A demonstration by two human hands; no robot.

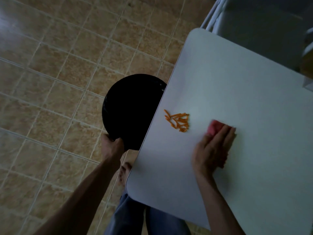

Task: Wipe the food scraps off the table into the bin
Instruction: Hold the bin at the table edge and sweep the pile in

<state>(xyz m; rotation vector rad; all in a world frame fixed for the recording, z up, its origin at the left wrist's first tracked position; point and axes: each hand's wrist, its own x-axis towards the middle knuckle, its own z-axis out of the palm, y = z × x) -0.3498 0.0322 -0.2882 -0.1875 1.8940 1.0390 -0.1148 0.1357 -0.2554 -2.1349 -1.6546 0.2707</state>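
A small pile of orange food scraps (pixel 178 122) lies on the white table (pixel 245 99) close to its left edge. My right hand (pixel 211 150) presses flat on a pink cloth (pixel 213 128), a short way right of the scraps and apart from them. A round black bin (pixel 130 111) sits below the table's left edge, partly tucked under it. My left hand (pixel 112 145) grips the bin's near rim.
Beige tiled floor (pixel 50 82) spreads to the left. A white chair frame (pixel 213 16) stands past the table's far corner. My legs in blue trousers (pixel 128 217) and a bare foot (pixel 124 172) are beside the table's near corner.
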